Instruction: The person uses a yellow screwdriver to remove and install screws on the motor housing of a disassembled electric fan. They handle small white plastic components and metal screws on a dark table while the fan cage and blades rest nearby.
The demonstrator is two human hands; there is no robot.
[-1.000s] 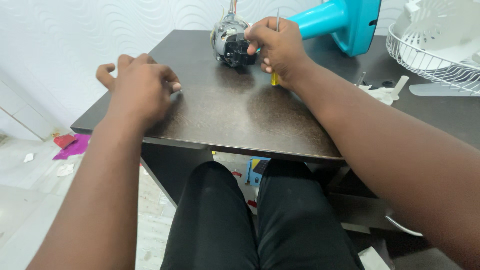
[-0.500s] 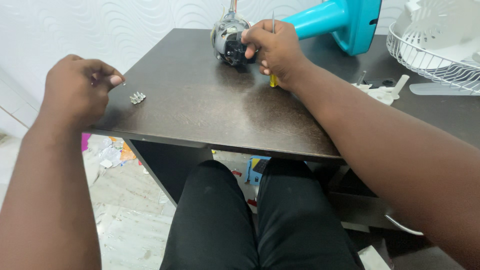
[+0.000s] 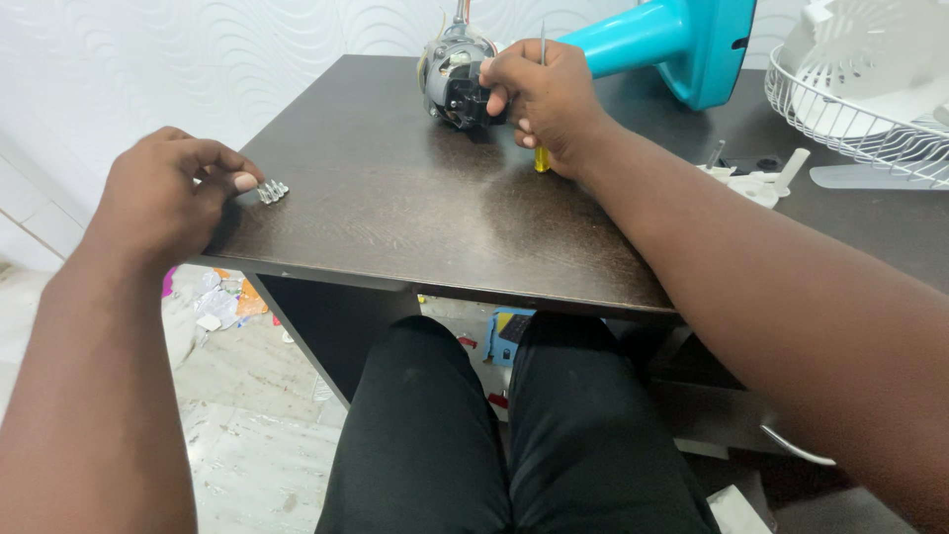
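Note:
A small electric fan motor (image 3: 450, 81) with loose wires stands at the far side of the dark brown table (image 3: 395, 198). My right hand (image 3: 542, 97) rests against the motor and is closed around a screwdriver (image 3: 541, 158) with a yellow handle, its metal shaft pointing up. My left hand (image 3: 163, 193) hovers at the table's near left edge with fingers curled, holding nothing. Its thumb lies right next to a small pile of metal screws (image 3: 271, 191).
A turquoise fan stand (image 3: 682, 40) lies at the back of the table. A white wire fan guard (image 3: 860, 99) with blades sits at the right, and white plastic parts (image 3: 756, 178) lie near it. Scraps litter the floor (image 3: 217, 302) at the left. My legs are under the table.
My left hand slid left off the table's middle and then came back toward the edge, uncovering the screws it left there. My right hand stayed on the motor with the screwdriver.

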